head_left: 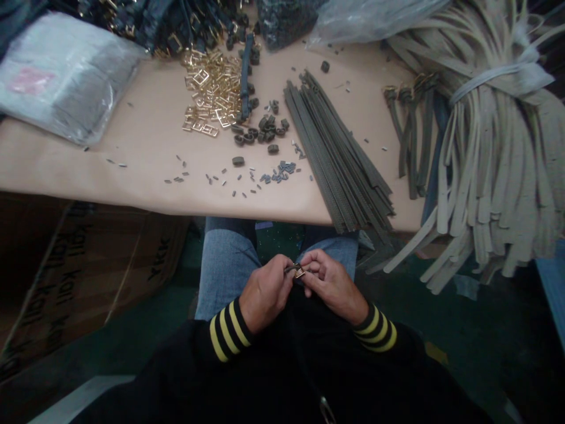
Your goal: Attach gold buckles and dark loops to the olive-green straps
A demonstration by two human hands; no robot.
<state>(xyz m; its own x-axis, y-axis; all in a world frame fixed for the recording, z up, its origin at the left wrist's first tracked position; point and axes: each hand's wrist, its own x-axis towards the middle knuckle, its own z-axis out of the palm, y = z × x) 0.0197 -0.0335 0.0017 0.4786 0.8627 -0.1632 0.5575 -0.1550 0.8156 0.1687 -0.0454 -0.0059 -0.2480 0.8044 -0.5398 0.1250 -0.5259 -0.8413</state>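
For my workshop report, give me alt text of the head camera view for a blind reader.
A seated person's left hand and right hand hold a gold buckle on a dark strap over their lap. Beyond them, a table holds loose gold buckles, a stack of dark straps and a tied bundle of pale straps.

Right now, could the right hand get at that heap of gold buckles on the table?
Probably yes, with a forward reach: the right hand is down at the lap on a small buckle, and only scattered metal bits lie on the table before the gold buckles.
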